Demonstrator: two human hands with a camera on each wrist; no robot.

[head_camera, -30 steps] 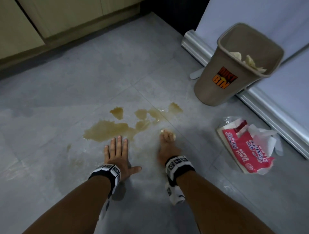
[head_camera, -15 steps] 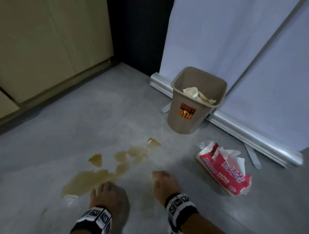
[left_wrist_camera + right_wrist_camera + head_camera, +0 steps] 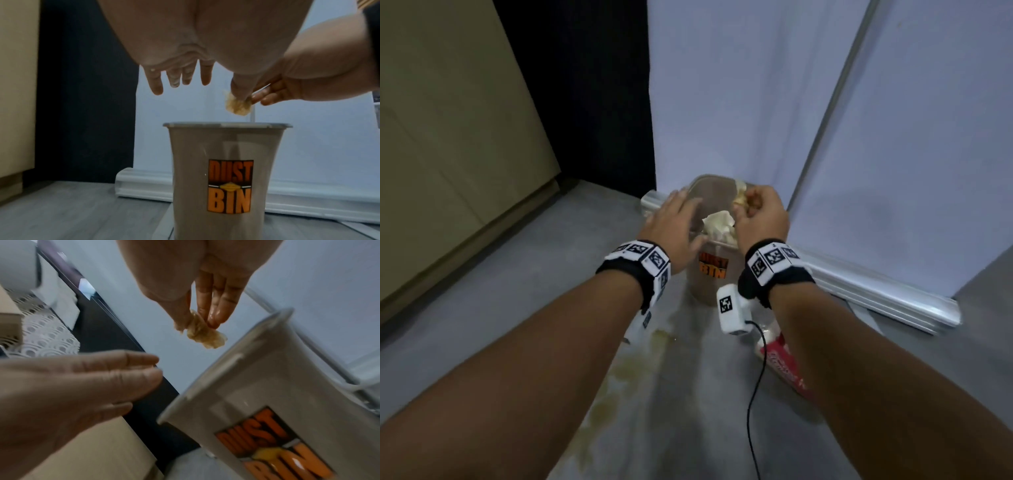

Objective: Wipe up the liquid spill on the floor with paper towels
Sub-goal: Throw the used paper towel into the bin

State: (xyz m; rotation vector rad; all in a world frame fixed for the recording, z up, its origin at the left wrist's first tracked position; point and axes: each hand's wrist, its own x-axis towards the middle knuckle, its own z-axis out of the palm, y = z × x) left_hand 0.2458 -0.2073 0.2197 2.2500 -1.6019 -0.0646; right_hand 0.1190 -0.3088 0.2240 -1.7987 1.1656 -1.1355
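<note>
While the right hand [image 3: 760, 214] pinches a soggy yellow-stained paper towel wad [image 3: 202, 335] above the beige plastic dust bin [image 3: 224, 170], the left hand [image 3: 674, 228] hovers just beside it, fingers straight and apart, holding nothing. Beneath both forearms, the yellowish liquid spill [image 3: 626, 373] streaks the grey floor [image 3: 517, 308].

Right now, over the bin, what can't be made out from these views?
- Spill: head view, blurred and largely covered by the left forearm, so its extent is unclear.
- Paper towel pack: head view, mostly behind the right forearm.
- Dustbin contents: both wrist views look from below the rim.
- Soaked wad: edges smeared by blur.
</note>
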